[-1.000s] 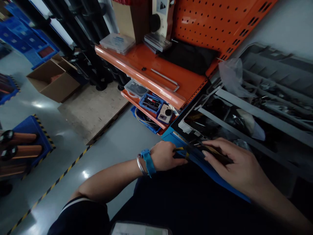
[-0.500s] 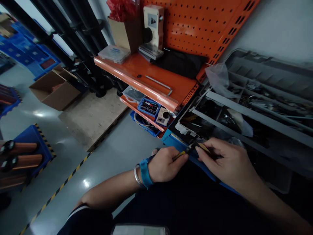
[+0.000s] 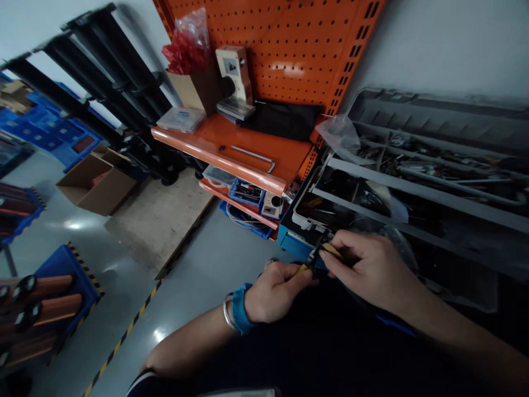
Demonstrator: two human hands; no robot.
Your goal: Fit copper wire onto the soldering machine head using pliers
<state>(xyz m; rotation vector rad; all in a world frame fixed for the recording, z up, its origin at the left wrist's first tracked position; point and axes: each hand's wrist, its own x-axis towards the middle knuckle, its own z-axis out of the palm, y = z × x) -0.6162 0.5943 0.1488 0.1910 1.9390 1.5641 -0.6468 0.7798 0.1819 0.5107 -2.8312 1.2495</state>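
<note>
My left hand (image 3: 275,289), with a blue band and a silver bangle at the wrist, pinches a yellow handle (image 3: 303,269). A second yellow handle (image 3: 332,251) is gripped in my right hand (image 3: 363,264). Between the two hands sits a small dark metal part (image 3: 316,252), too small to make out; the handles look like those of one small hand tool. Both hands are close together, in front of the open grey toolbox (image 3: 355,171) with its divided trays of metal parts.
An orange shelf (image 3: 248,146) holds a hex key (image 3: 258,155), a black pouch (image 3: 285,120), a beige device (image 3: 235,74) and a cardboard box (image 3: 190,91). Black posts (image 3: 111,60) lean at the left. Below is a wooden board (image 3: 161,220).
The view has shifted, so the shelf and toolbox appear lower and further left. My right hand has moved slightly left, and my left hand sits slightly lower; both still hold the yellow handles.
</note>
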